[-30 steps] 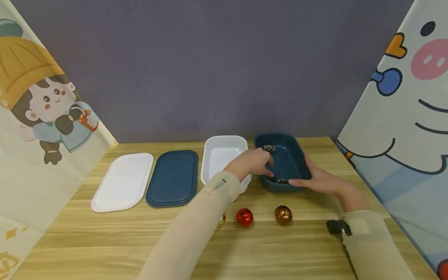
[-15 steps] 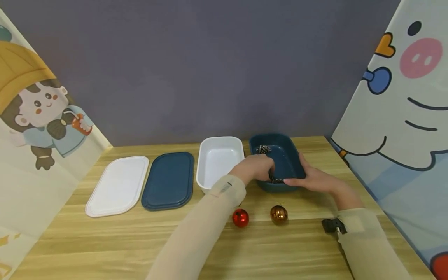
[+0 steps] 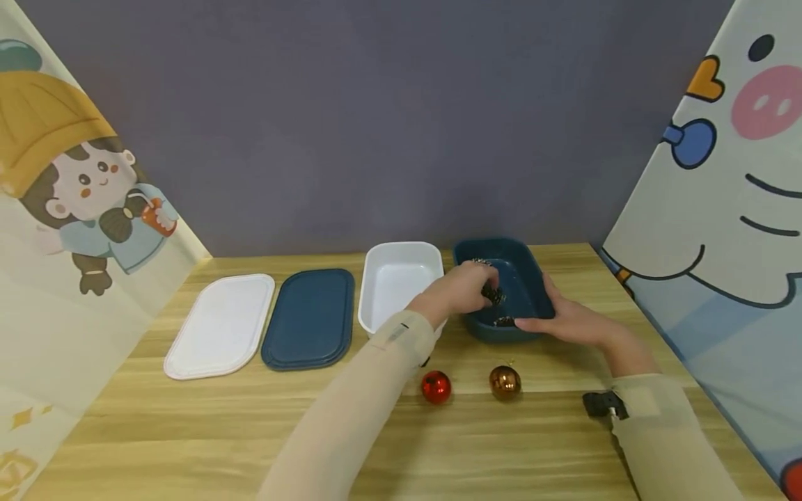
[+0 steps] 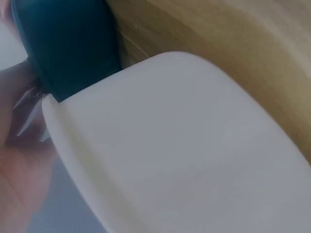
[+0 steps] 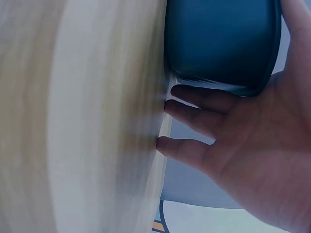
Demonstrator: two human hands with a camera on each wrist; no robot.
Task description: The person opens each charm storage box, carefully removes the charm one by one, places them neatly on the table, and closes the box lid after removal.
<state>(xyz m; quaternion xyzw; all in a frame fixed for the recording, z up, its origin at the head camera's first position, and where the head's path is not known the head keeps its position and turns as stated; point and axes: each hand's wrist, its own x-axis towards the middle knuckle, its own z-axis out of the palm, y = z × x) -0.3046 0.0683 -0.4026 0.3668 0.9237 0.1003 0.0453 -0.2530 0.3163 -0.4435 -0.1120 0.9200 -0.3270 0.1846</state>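
Note:
My left hand (image 3: 460, 287) reaches over the white box (image 3: 396, 282) into the dark blue box (image 3: 516, 278) and pinches a dark pine cone (image 3: 495, 296). In the left wrist view, the fingertips lie partly hidden behind the white box's edge. A second pine cone (image 3: 505, 321) lies by the blue box's near wall, and another (image 3: 481, 261) shows in part behind my left hand. At the near right corner, my right hand (image 3: 579, 321) holds the blue box, thumb over the near rim. Its other fingers (image 5: 182, 150) extend along the outside, tips right at the tabletop.
A white lid (image 3: 219, 325) and a dark blue lid (image 3: 308, 319) lie flat to the left. Nearer me are a red bauble (image 3: 436, 387) and a brown-gold bauble (image 3: 505, 382). A grey-purple wall (image 3: 401, 139) stands behind the table.
My left hand dips towards the blue box's near end, then comes up and back with a pine cone in its fingers. The right hand keeps its place on the box.

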